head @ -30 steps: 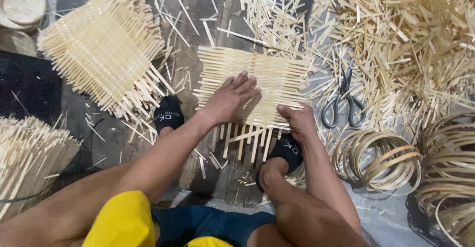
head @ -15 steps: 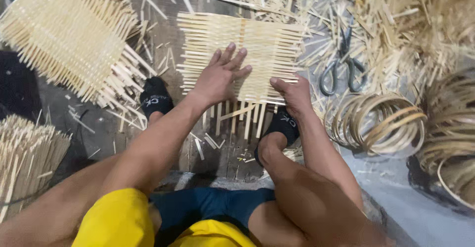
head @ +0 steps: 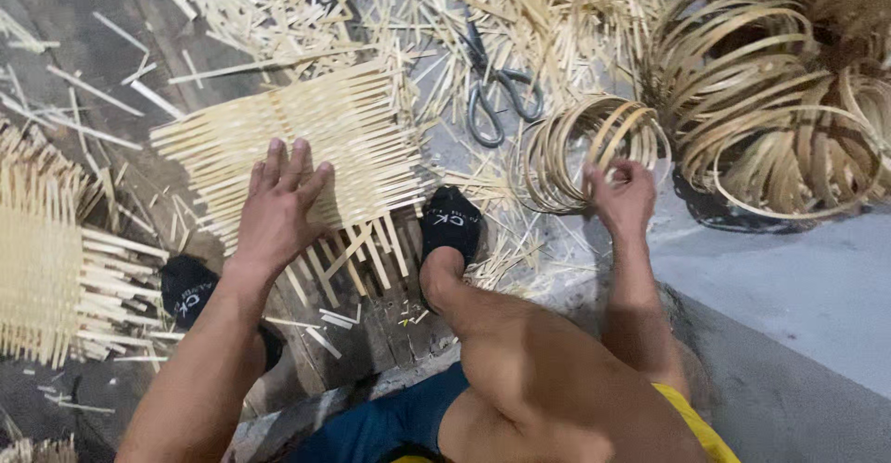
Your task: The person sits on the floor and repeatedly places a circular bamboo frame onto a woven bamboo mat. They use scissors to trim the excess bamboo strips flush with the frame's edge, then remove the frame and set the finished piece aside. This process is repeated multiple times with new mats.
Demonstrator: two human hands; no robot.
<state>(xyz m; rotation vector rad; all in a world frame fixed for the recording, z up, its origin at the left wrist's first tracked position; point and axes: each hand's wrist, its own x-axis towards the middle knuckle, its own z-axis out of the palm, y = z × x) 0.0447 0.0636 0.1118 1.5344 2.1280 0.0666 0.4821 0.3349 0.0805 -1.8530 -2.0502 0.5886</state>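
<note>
Hands are working apart. The left hand (head: 278, 208) is lying flat on the woven bamboo mat (head: 297, 147), fingers (head: 275, 159) extended and close together, pressing it against the floor (head: 780, 277). The right hand (head: 624, 194) is reaching to the stack of bamboo hoops (head: 580, 152), fingers curling onto a hoop's rim; whether they are pinching it, cannot tell. A foot in a black sock (head: 451, 224) is resting on the mat's loose lower ends. Scissors (head: 497, 92) are lying just beyond the mat, beside the hoops. A larger pile of hoops (head: 780, 101) is sitting to the right.
</note>
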